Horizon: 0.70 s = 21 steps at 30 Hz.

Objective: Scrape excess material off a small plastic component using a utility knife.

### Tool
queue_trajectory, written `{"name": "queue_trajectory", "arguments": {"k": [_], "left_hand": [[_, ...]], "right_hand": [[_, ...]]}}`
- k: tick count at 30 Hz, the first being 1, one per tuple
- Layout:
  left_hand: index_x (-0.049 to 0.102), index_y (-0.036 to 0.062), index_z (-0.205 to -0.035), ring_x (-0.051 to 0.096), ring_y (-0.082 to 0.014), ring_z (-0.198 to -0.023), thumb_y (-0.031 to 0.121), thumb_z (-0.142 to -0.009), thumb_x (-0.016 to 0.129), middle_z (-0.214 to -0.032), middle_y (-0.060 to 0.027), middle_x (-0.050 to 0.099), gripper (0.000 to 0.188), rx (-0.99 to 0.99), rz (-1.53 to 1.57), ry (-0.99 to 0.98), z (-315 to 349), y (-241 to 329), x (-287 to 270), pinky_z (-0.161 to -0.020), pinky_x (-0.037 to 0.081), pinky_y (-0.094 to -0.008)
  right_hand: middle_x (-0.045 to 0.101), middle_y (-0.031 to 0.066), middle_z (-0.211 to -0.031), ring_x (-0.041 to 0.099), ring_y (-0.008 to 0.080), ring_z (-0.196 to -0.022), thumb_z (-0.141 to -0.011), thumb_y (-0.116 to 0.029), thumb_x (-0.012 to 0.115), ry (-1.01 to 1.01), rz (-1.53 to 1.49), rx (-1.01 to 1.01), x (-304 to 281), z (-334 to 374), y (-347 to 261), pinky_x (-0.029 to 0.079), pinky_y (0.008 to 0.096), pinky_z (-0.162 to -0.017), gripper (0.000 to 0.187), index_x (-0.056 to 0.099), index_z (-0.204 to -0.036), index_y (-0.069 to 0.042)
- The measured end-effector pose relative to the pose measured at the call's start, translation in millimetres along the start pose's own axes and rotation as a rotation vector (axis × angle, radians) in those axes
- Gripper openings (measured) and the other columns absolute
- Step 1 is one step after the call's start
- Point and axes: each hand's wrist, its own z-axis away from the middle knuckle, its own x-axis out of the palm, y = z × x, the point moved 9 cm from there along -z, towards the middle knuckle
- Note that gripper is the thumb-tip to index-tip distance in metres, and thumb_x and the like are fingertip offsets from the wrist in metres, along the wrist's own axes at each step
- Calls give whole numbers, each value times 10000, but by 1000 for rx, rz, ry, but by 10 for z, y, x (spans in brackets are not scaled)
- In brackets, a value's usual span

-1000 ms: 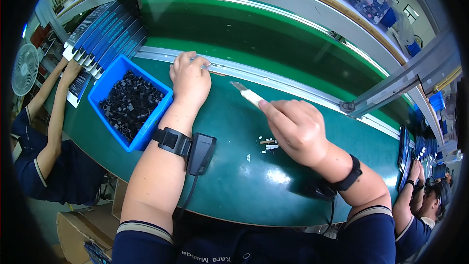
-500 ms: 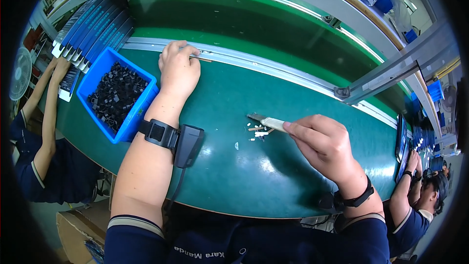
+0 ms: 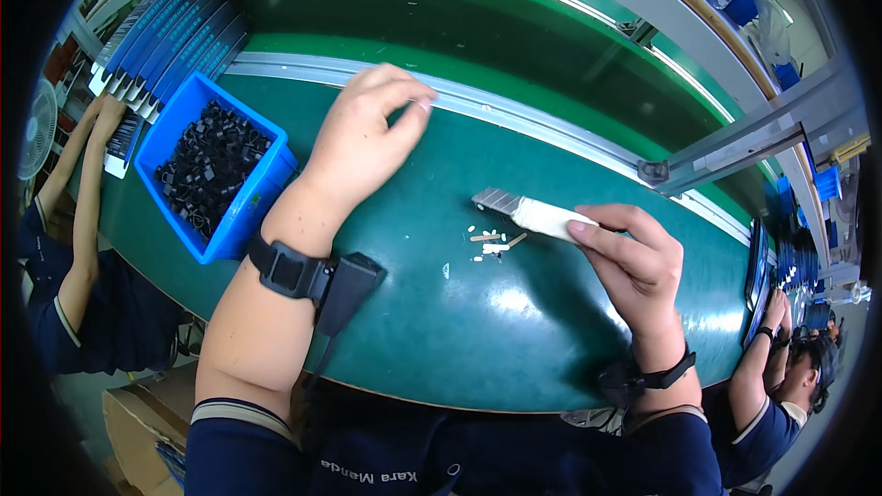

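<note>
My right hand (image 3: 634, 253) pinches the white wrapped handle of a cutter knife (image 3: 542, 218). Its broad grey snap-off blade points left and is raised over the green table. Below the blade lie small white bits (image 3: 494, 249) and short brown slivers (image 3: 484, 238). Over the table's far side, close to the metal rail, my left hand (image 3: 367, 124) has its thumb and forefinger brought together at the tips. Whatever those fingertips hold, if anything, is too small to name. A blue bin (image 3: 243, 211) full of small black parts (image 3: 216, 161) stands left of my left forearm.
Blue and black flat boxes (image 3: 170, 32) stand in a row at the far left, with a co-worker's hands (image 3: 108, 115) beside them. A metal rail (image 3: 514, 121) runs along the table's back. Another person (image 3: 795, 377) works at the right.
My left hand has moved right along the rail, and the thin brown strip at its fingers no longer shows. My right hand has lifted the knife, turning the blade's flat side into view.
</note>
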Motion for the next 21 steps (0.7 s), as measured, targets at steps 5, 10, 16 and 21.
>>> {"name": "queue_trajectory", "arguments": {"k": [5,10,16,21], "left_hand": [[679,7,-879,454,-39,-634,111,-866,623,-773,7,577,119,-158,378,-302,111,314,320,-557,364,-198],[677,11,-865,446,-35,-629,110,-865,640,-735,16,550,105,-271,433,-451,209,269,456,-543,345,-203],[649,-2,-818,458,-32,-635,136,-868,649,-727,18,550,147,-358,577,-517,271,246,546,-555,362,-200],[650,10,-804,452,-29,-628,129,-842,677,-726,27,560,128,-370,547,-596,295,249,568,-553,362,-202]], "right_hand": [[656,117,-921,638,209,-732,-627,79,712,139,138,-87,-98,94,-30,532,284,-612,357,707,-946,-80],[654,131,-925,644,240,-748,-601,70,711,156,178,-164,-109,120,-117,540,299,-620,365,706,-936,-75],[654,138,-947,646,254,-754,-613,48,712,123,197,-201,-94,130,-180,541,307,-622,339,701,-932,-64],[653,137,-959,645,255,-761,-616,52,705,116,208,-201,-89,136,-177,540,311,-628,338,702,-935,-61]]}}
